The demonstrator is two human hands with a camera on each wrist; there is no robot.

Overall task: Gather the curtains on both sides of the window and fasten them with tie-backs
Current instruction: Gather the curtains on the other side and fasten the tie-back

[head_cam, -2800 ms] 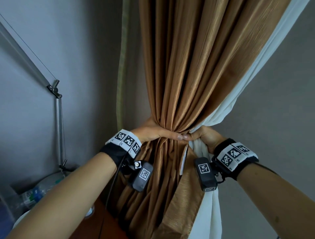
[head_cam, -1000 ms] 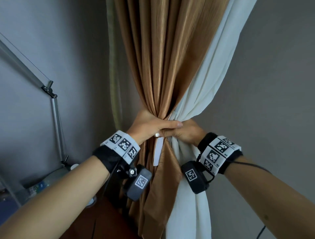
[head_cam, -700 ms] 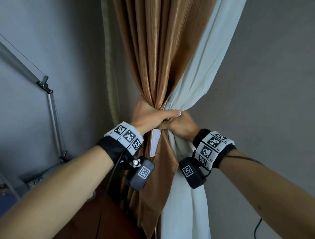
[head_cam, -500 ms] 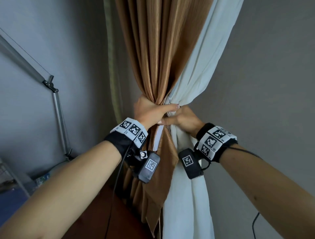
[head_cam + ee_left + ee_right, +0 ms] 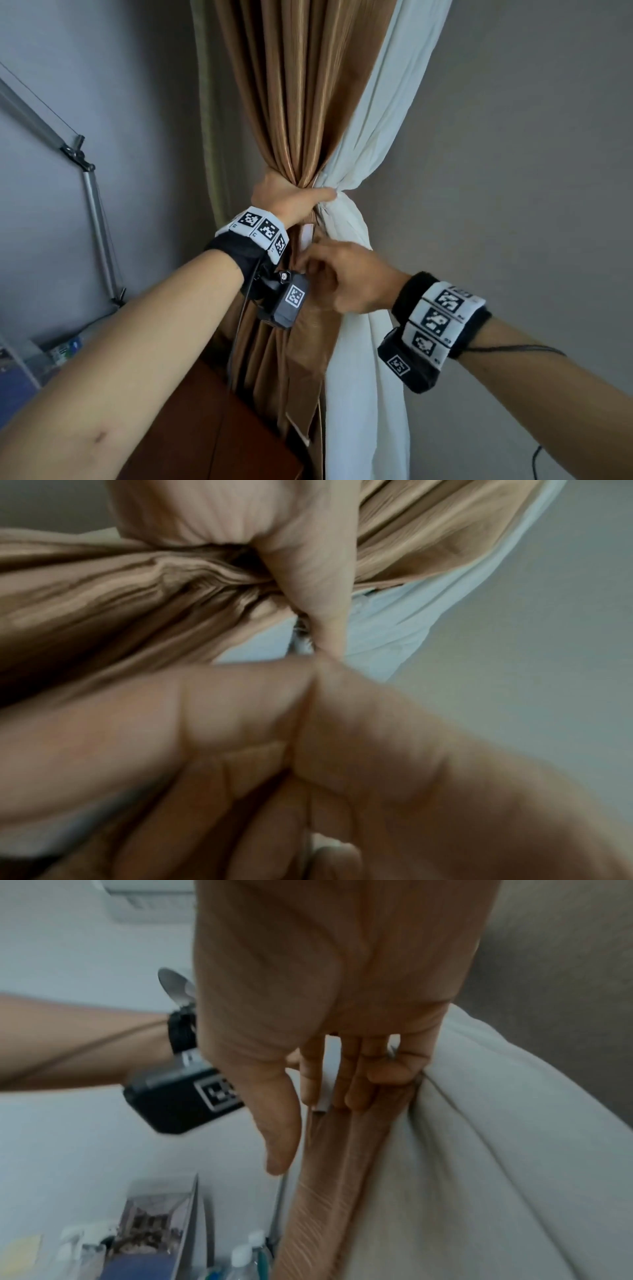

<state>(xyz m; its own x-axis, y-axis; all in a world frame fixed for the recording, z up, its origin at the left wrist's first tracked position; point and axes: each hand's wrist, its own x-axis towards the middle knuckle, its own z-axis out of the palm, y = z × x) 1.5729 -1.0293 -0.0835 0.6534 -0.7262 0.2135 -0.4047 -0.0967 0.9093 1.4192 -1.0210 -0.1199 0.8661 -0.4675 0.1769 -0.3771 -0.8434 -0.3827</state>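
Note:
A brown curtain (image 5: pixel 291 102) and a white sheer curtain (image 5: pixel 376 120) are bunched together at a narrow waist. My left hand (image 5: pixel 291 200) grips that waist, its thumb (image 5: pixel 318 588) wrapped across the folds of the brown curtain (image 5: pixel 120 601). A brown tie-back strip (image 5: pixel 305 359) hangs below the grip, with a white tab (image 5: pixel 306 236) near its top. My right hand (image 5: pixel 329 270) is below the left, beside the left wrist camera. Its straight fingers (image 5: pixel 356 1091) lie on the strip around the white tab (image 5: pixel 323 1093), the thumb held apart.
A dark wooden cabinet (image 5: pixel 212 428) stands at the lower left under my left arm. A metal folding arm (image 5: pixel 96 212) runs down the left wall, with bottles (image 5: pixel 240 1259) and clutter below it. A bare grey wall (image 5: pixel 513 171) fills the right.
My right hand has let go of the gathered waist and dropped down to the hanging tie-back strip. The left hand now holds the bunch alone.

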